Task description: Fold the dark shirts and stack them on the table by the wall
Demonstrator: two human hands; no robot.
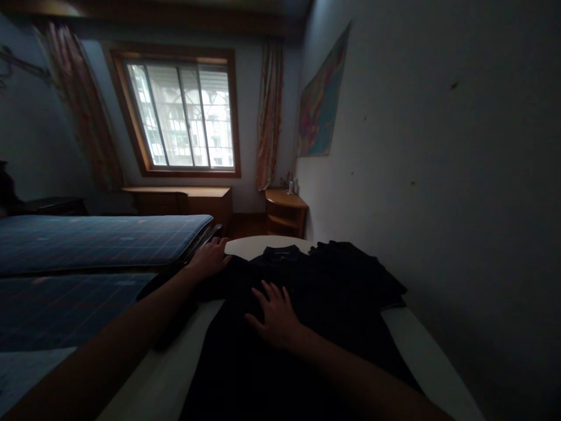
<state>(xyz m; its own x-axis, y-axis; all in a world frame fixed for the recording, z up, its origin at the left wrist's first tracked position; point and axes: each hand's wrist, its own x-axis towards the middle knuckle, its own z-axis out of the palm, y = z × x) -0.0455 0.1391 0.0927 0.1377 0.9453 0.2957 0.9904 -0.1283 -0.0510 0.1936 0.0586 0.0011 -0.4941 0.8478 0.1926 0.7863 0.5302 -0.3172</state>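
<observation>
A black shirt [307,304] lies spread out on a white round table [421,351], collar toward the far end. My right hand [274,316] lies flat on the middle of the shirt with its fingers spread, open. My left hand [210,257] rests on the shirt's left shoulder or sleeve at the table's far left edge; its fingers curl down over the cloth, and I cannot tell whether they grip it. The shirt's right sleeve is bunched up near the wall.
A bed with a blue checked cover [96,240] runs along the left. A grey wall [460,175] stands close on the right, with a map [322,111] on it. At the back are a window [184,114], curtains, a wooden desk [184,199] and a corner shelf [284,210].
</observation>
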